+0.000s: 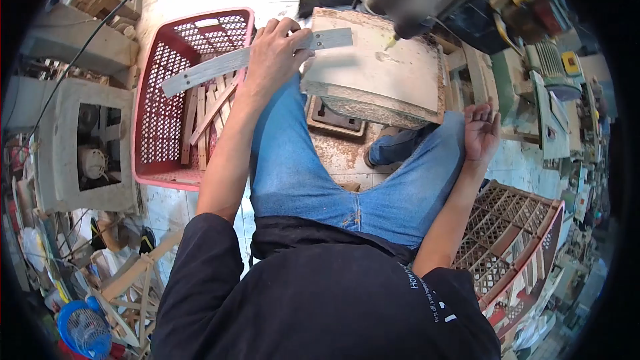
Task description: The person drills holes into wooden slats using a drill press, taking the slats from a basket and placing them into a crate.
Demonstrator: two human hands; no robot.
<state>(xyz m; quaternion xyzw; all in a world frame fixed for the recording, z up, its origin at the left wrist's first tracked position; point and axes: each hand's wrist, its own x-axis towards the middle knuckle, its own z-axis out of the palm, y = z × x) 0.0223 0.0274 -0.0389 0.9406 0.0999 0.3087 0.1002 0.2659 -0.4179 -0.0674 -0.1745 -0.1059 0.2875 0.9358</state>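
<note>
My left hand (277, 50) is closed around a long, slightly curved grey slat (220, 70) with small holes near both ends. One end of the slat lies over the wooden board (373, 80) in front of me, and the other reaches out above a red plastic crate (250, 23). My right hand (481, 135) rests by my right thigh, palm turned up, its fingers loosely bent with nothing in them. Above the board hangs the dark head of a machine (410, 20), blurred at its lower end.
Several pale wooden strips (213, 117) lie inside the red crate. On my right stands a second crate (513, 227) with more strips. A grey machine housing (93, 147) is at far left, a green motor (550, 63) at right. A blue fan-like basket (85, 329) sits lower left.
</note>
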